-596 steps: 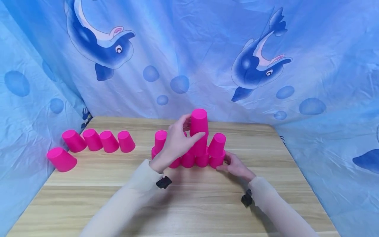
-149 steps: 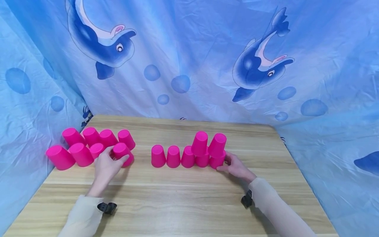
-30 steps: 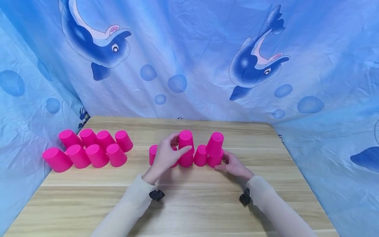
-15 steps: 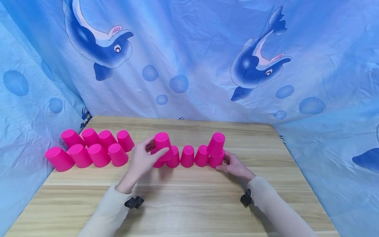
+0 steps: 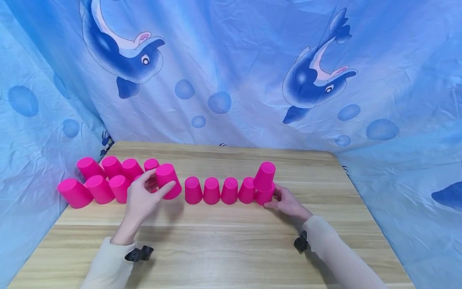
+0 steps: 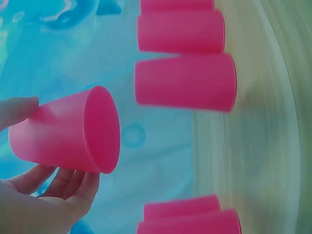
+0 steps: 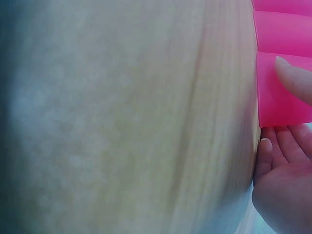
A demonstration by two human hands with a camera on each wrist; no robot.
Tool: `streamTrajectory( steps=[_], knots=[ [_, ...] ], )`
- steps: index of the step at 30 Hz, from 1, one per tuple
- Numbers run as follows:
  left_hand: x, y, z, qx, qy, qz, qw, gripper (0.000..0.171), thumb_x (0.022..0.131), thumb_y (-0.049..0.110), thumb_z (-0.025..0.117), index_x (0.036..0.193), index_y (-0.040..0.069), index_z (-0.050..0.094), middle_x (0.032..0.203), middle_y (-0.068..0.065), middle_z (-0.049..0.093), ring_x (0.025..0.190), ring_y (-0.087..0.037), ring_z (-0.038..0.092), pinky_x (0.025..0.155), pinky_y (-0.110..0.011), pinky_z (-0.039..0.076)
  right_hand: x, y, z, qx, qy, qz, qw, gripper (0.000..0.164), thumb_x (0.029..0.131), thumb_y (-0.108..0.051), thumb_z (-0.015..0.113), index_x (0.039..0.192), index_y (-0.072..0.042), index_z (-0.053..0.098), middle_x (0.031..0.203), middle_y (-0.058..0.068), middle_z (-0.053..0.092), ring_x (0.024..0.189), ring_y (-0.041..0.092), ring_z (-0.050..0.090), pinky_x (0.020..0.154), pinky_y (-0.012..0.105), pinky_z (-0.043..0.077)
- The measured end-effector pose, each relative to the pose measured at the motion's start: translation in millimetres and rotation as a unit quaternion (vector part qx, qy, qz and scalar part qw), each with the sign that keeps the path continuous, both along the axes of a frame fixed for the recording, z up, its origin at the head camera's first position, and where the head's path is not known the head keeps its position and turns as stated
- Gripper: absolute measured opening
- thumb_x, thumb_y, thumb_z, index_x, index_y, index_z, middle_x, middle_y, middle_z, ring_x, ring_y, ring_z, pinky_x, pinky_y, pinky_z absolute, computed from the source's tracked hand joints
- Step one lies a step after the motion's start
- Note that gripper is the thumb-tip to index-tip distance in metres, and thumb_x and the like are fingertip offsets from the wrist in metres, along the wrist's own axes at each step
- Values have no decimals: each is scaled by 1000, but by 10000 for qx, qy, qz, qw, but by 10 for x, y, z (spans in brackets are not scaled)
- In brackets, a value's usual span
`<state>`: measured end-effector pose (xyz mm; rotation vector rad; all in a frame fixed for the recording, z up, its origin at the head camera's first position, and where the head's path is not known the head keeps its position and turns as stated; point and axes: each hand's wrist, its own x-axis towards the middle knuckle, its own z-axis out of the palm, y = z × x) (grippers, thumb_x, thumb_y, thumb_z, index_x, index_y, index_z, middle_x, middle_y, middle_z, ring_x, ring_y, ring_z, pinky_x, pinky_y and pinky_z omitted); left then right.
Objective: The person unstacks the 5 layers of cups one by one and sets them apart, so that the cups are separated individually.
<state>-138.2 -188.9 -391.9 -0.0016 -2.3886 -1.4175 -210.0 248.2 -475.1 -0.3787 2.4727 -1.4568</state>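
My left hand (image 5: 140,202) holds an upside-down pink cup (image 5: 169,184) above the table, between thumb and fingers; its open rim shows in the left wrist view. On the table, a row of upside-down pink cups (image 5: 211,191) stands side by side. The row's rightmost cup (image 5: 262,198) bears one more pink cup (image 5: 265,176) on its base. My right hand (image 5: 286,203) grips that rightmost cup, thumb (image 7: 292,80) over its front and fingers beside it. Left of the row stand two lines of pink cups (image 5: 75,194), partly hidden by my left hand.
The wooden table (image 5: 231,249) spreads toward me below the cups. A blue curtain (image 5: 245,52) with printed dolphins hangs close behind and at both sides. Black wrist cameras sit on both cuffs.
Several upper cups have left the row, and the left group has grown. Over the last second my left hand carries a cup leftward from above the row. My right hand stays put.
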Motion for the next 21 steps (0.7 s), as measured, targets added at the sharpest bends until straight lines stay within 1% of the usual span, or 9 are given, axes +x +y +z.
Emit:
streamTrajectory(
  steps=[3,6,9,11,15,21],
  knots=[
    [60,-117,10,61,-48,153,9999,62,81,32,78,133,7,55,112,-10,62,97,-21,59,78,-13,47,0,6,1,27,17,-25,10000,58,78,-10,79,130,-17,55,125,0,58,119,25,51,101,50,37],
    [102,-231,10,176,24,311,9994,58,82,26,77,132,8,55,112,-10,61,95,-15,58,77,-11,46,-5,19,-3,24,28,-28,10000,58,78,-12,80,130,-17,55,125,0,58,119,25,51,102,50,36],
    [139,-346,6,333,103,580,9977,55,81,22,78,130,9,57,110,-6,61,92,-9,57,75,-10,46,-14,29,-1,6,42,1,10000,59,78,-12,80,131,-17,54,126,0,58,119,26,51,101,50,36],
    [159,-420,5,503,125,752,9958,54,80,20,79,129,9,59,107,-2,62,90,-8,58,75,-10,46,-18,35,2,1,26,-8,10000,59,78,-13,79,131,-18,54,126,0,58,119,25,51,101,50,37],
    [196,-583,12,837,168,1105,9902,49,80,17,79,126,10,62,102,4,63,87,-9,59,72,-11,47,-11,30,11,-3,25,-29,10000,58,79,-11,79,131,-17,54,125,0,58,118,25,52,101,50,37],
    [250,-877,48,1264,73,1629,9785,49,80,15,78,127,13,62,104,3,61,87,-10,57,69,-9,47,18,-3,20,52,115,27,9999,58,80,-10,78,132,-11,53,127,5,57,119,28,51,101,51,36]
  ],
)
